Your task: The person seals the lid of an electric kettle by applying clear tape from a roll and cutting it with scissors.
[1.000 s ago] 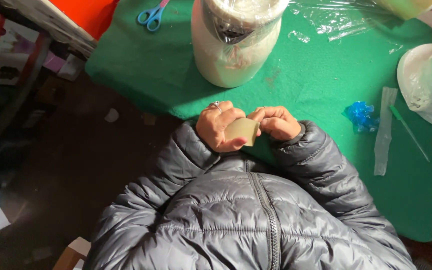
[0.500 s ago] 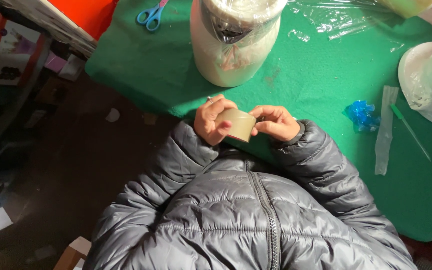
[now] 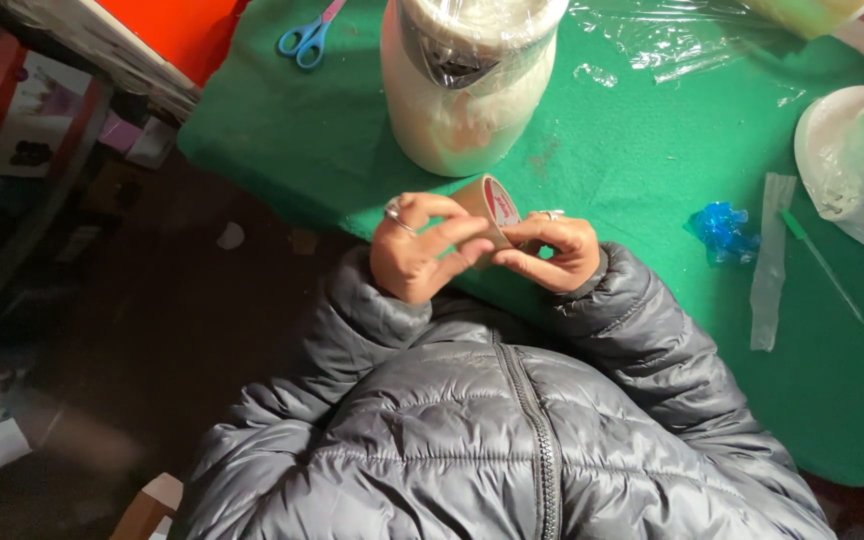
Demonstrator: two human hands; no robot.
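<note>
1. A person in a grey quilted jacket (image 3: pixel 512 440) stands at the near edge of a table (image 3: pixel 632 180) covered in green cloth, seen from above.
2. Both hands meet just over that near edge, holding a small roll of brown tape (image 3: pixel 492 205) between them, tilted so one flat side faces up and right.
3. The left hand (image 3: pixel 414 250), with a ring on one finger, has its grip closed around the roll from the left, fingers laid across the brown band as if to steady it.
4. The right hand (image 3: pixel 555 252) pinches the roll's right side with fingertips and thumb, likely feeling for the tape's end.
5. Just beyond the hands stands a large pale jar (image 3: pixel 467 85) wrapped in clear film, close enough to limit reach on the far side.
6. To the right lie a crumpled blue scrap (image 3: pixel 720 230), a clear strip (image 3: pixel 772 260) and a thin green stick (image 3: pixel 820 262); a white container (image 3: pixel 852 165) sits at the right edge.
7. Blue-handled scissors (image 3: pixel 309 35) lie far left.
8. Bare green cloth between the hands and the blue scrap offers open room; left of the table the floor is dark and cluttered.
</note>
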